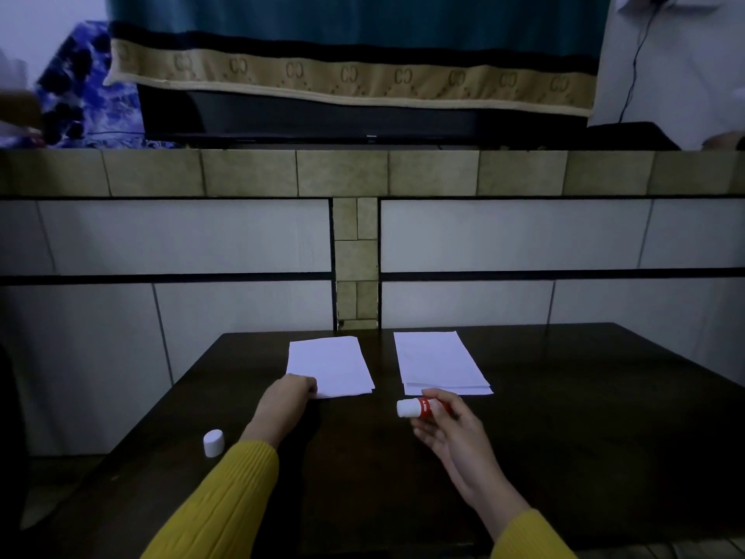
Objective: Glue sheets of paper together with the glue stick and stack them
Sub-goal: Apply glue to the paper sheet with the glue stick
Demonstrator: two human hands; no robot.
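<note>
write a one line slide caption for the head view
Left hand pinches the left paper stack while the right hand holds an uncapped glue stick; cap on table.

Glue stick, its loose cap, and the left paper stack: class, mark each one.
glue stick [423, 408], head view, on its red label.
cap [213, 443], head view, on its side.
left paper stack [330, 365], head view, on the top sheet's middle.

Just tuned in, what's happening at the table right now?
A person is partway through gluing paper. The right hand holds an uncapped glue stick, its white end pointing left. The left hand grips the near corner of the left paper pile. A second pile lies to the right. The white cap sits apart on the dark table, left of the left arm.
</note>
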